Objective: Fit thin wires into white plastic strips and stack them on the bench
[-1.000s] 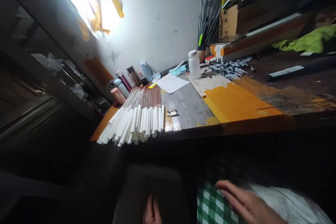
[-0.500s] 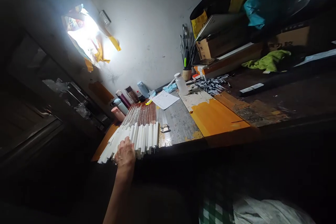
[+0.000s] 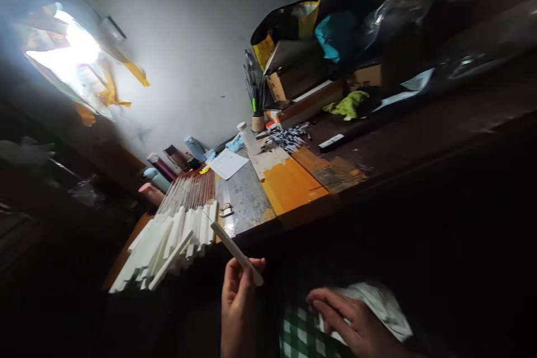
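One white stick (image 3: 235,252) sits pinched in your left hand (image 3: 237,296), its long axis running up and left toward the stick pile (image 3: 168,243) on the table (image 3: 293,184). Your right hand (image 3: 350,319) lies open on white cloth (image 3: 377,302), farther off.

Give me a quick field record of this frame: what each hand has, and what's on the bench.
left hand: holds one white stick, raised off the bench
right hand: rests flat on white cloth over green checked fabric
stick row: white-handled sticks fanned at the bench's near edge
bench: worn, part orange
also there: white bottle, paper sheet, cup of tools
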The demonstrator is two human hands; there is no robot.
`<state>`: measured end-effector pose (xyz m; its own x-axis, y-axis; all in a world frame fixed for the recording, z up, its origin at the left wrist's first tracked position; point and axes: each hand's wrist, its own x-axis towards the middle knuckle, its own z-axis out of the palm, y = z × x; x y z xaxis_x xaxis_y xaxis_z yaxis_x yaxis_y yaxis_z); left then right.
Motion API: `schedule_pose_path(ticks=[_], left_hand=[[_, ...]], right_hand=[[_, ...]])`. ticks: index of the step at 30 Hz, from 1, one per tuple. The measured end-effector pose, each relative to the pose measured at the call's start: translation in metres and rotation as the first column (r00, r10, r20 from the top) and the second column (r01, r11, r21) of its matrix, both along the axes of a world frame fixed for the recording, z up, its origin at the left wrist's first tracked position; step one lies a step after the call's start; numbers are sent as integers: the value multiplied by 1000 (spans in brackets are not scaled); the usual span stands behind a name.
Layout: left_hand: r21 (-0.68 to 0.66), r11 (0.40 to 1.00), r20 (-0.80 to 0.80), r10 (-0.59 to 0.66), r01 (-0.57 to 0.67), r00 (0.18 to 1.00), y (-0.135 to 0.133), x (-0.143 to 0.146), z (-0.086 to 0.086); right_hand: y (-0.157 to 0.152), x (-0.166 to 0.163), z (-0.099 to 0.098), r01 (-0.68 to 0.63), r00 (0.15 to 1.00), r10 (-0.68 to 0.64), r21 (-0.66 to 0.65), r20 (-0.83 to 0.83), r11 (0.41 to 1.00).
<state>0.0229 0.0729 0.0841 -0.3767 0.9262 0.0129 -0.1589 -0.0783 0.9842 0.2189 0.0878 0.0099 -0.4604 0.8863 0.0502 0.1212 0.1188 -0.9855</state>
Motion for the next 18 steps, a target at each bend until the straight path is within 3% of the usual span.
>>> schedule_pose_path(ticks=[3, 6, 9, 13, 16, 18], left_hand=[[-66, 987, 185, -132, 146, 974, 6, 51, -23], [-90, 967, 320, -200, 240, 926, 15, 87, -39], [-107, 950, 364, -236, 292, 901, 22, 110, -49], [-136, 927, 357, -283, 349, 890, 25, 121, -47], [-127, 958, 164, -237, 259, 958, 23, 110, -39], [16, 1000, -214, -16, 20, 977, 21, 90, -32]], right_hand=[[-3, 14, 9, 62, 997, -65, -64, -43, 996], [-8, 32, 4, 153, 985, -163, -133, -61, 979], [-13, 52, -4, 241, 968, -250, -160, -34, 957], [-20, 74, -3, 330, 943, -334, -153, -1, 932], [-26, 85, -1, 319, 947, -318, -184, 39, 930], [-28, 92, -8, 315, 949, -309, -204, 61, 927]])
